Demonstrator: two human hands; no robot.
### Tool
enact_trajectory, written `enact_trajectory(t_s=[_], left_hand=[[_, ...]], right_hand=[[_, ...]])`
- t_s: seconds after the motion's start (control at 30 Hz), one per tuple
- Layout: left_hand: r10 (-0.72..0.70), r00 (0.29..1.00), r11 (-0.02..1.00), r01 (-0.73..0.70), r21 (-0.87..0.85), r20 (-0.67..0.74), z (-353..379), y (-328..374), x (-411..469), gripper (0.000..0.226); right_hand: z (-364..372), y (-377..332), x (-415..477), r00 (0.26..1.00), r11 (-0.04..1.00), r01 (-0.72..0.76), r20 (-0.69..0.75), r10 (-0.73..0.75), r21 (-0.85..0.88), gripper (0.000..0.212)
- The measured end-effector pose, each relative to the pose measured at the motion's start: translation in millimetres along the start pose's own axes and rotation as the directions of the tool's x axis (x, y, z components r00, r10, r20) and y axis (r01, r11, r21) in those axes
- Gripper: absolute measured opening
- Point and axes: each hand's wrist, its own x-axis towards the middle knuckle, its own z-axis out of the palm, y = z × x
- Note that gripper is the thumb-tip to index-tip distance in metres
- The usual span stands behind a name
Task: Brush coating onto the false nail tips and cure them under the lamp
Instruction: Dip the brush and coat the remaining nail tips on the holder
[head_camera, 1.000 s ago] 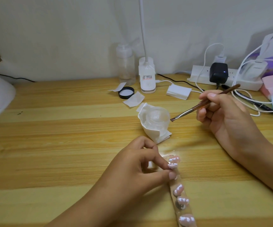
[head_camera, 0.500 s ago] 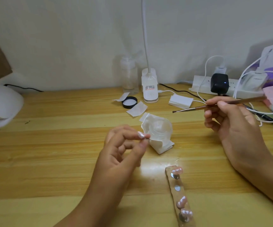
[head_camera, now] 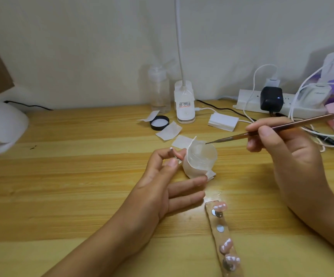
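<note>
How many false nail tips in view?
4: one pinched in the left hand at, three on the clear strip: top, lower two. Strip runs off-frame; more possible.

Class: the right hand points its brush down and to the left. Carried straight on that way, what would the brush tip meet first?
Most likely the small clear jar: the brush in the right hand has its tip at the jar's rim. Depth is uncertain.

We see a surface (head_camera: 62, 186) of yellow wood with darker grain stripes. The brush (head_camera: 272, 131) has a reddish-brown handle; the nail tips (head_camera: 225, 245) are pale pink with white markings (on a clear strip (head_camera: 222, 236) with silver dots). The jar (head_camera: 201, 156) is translucent white, the cap (head_camera: 159, 122) black, the power strip (head_camera: 246, 100) white.
</note>
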Motion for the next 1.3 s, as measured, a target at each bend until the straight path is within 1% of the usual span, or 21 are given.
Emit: enact_trajectory(t_s=[0.13, 0.27, 0.37, 0.43, 0.53, 0.6, 0.7, 0.77, 0.87, 0.97, 1.07, 1.3], left_hand=[[0.048, 0.999, 0.996, -0.048, 0.072, 0.003, -0.2, -4.6, -0.6, 0.010], [0.072, 0.997, 0.994, -0.072, 0.084, 0.009, -0.1, -6.6, -0.5, 0.009], [0.086, 0.996, 0.993, -0.087, 0.077, 0.023, -0.7, -6.7, -0.7, 0.010], [0.088, 0.996, 0.993, -0.090, 0.071, 0.033, -0.6, -6.4, -0.9, 0.012], [0.073, 0.996, 0.996, -0.075, 0.048, 0.047, -0.8, -5.7, -0.9, 0.015], [0.063, 0.997, 0.997, -0.065, 0.040, 0.053, -1.0, -5.2, -1.2, 0.016], [0.060, 0.997, 0.997, -0.062, 0.051, 0.048, -0.8, -5.4, -1.0, 0.016], [0.060, 0.997, 0.997, -0.062, 0.052, 0.045, -0.6, -5.8, -0.5, 0.015], [0.061, 0.997, 0.997, -0.063, 0.052, 0.050, -0.6, -5.7, -0.7, 0.015], [0.068, 0.996, 0.995, -0.071, 0.070, 0.055, -0.3, -6.1, -0.7, 0.014], [0.075, 0.995, 0.993, -0.080, 0.091, 0.060, -0.9, -7.0, -0.1, 0.012], [0.087, 0.994, 0.991, -0.093, 0.093, 0.068, -1.9, -7.6, -0.2, 0.014]], right_hand=[[5.7, -2.1, -5.4, 0.992, 0.998, 0.011, 0.128, -0.002, -0.066, 0.015], [6.8, -1.2, -8.0, 0.964, 0.992, 0.026, 0.267, 0.008, -0.123, 0.013], [5.4, -0.8, -7.2, 0.949, 0.995, 0.036, 0.316, -0.003, -0.097, 0.016], [3.8, -1.2, -7.2, 0.941, 0.997, 0.035, 0.337, -0.007, -0.076, 0.013], [3.3, -2.2, -7.5, 0.922, 0.996, 0.050, 0.387, -0.017, -0.074, 0.021], [3.8, -2.5, -8.1, 0.919, 0.994, 0.073, 0.393, -0.037, -0.077, 0.022], [4.3, -3.4, -9.9, 0.941, 0.982, 0.158, 0.317, -0.118, -0.103, 0.019], [4.5, -4.1, -10.8, 0.940, 0.961, 0.233, 0.288, -0.183, -0.150, 0.017], [6.3, -4.5, -10.9, 0.909, 0.910, 0.342, 0.328, -0.257, -0.235, 0.015], [7.3, -2.6, -10.6, 0.876, 0.851, 0.421, 0.384, -0.292, -0.313, 0.015], [6.5, -0.6, -11.3, 0.868, 0.824, 0.438, 0.408, -0.284, -0.358, 0.018], [7.1, -1.9, -11.5, 0.864, 0.830, 0.445, 0.404, -0.300, -0.336, 0.017]])
